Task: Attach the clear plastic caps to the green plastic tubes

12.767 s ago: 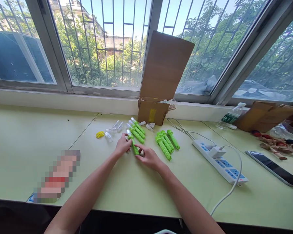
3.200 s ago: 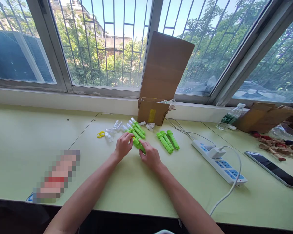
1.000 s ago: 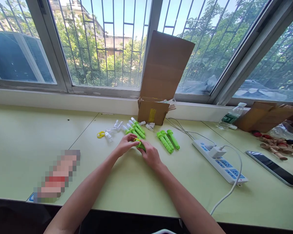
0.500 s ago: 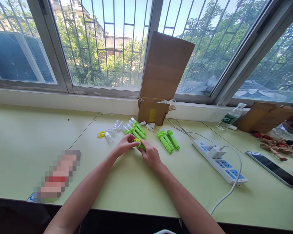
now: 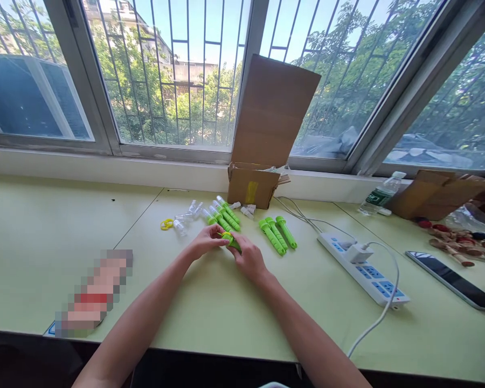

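Note:
My right hand (image 5: 249,256) is closed around a ridged green plastic tube (image 5: 235,246), hiding part of it. At the tube's near-left end my left hand (image 5: 205,241) pinches a thin yellow ring (image 5: 226,235), which lies against the green end. Just beyond my hands lie several green tubes with clear tips (image 5: 221,213). To their left are loose clear plastic pieces (image 5: 180,226) and more yellow rings (image 5: 167,224). Right of my hands rest 3 green tubes (image 5: 275,236) without clear tips.
An open cardboard box (image 5: 250,186) stands against the window sill, small white pieces (image 5: 248,210) before it. On the right are a white power strip (image 5: 364,269) with cables, a phone (image 5: 452,280), a water bottle (image 5: 382,194) and wooden pieces (image 5: 455,242). A blurred-out item (image 5: 95,293) lies left.
The yellow ring sits slightly lower, closer against the tube's end. Both hands keep nearly the same place, with only small finger movement.

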Action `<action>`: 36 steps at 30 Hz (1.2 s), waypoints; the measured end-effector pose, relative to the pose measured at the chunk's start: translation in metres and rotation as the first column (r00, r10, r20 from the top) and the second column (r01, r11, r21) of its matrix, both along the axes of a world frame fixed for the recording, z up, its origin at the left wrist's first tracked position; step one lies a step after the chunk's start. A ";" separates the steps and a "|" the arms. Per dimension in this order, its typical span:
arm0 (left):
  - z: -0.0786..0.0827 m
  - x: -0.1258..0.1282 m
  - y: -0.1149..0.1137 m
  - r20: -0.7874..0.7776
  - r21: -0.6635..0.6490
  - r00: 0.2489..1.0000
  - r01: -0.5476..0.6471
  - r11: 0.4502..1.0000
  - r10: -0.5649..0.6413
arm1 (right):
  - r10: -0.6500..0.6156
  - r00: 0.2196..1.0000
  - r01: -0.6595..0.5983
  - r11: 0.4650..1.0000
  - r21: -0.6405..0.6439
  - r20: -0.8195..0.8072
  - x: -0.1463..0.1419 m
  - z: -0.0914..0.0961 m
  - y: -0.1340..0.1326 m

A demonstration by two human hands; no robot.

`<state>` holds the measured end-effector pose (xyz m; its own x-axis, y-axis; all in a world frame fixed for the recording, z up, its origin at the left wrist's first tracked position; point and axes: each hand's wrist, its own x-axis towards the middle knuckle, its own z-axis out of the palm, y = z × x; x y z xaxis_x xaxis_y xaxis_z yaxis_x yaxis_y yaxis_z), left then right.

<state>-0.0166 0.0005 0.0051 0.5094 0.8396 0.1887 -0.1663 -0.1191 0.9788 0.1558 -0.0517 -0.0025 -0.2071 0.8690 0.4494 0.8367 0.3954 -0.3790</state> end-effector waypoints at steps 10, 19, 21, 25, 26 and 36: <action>0.000 0.001 -0.001 -0.007 0.015 1.000 0.008 1.000 -0.008 | 0.000 0.999 0.000 1.000 -0.006 0.034 0.001 0.000 0.000; 0.002 0.003 -0.005 -0.005 0.034 1.000 -0.012 0.999 0.012 | -0.020 1.000 0.020 0.999 -0.028 0.014 0.000 0.002 -0.001; 0.003 0.003 -0.005 -0.010 0.056 1.000 -0.023 0.998 0.023 | -0.019 1.000 0.019 0.999 -0.029 0.018 0.000 0.002 -0.001; 0.001 0.004 -0.005 -0.047 0.096 0.997 -0.058 0.994 0.062 | -0.025 0.999 0.026 0.999 -0.043 0.019 0.001 0.002 -0.001; 0.001 0.004 -0.005 -0.052 0.101 0.996 -0.061 0.993 0.066 | -0.028 0.999 0.029 0.999 -0.045 0.020 0.001 0.002 -0.001; 0.001 0.007 -0.001 -0.077 0.128 0.990 -0.108 0.986 0.118 | -0.036 0.999 0.036 0.998 -0.060 0.004 0.001 0.000 0.001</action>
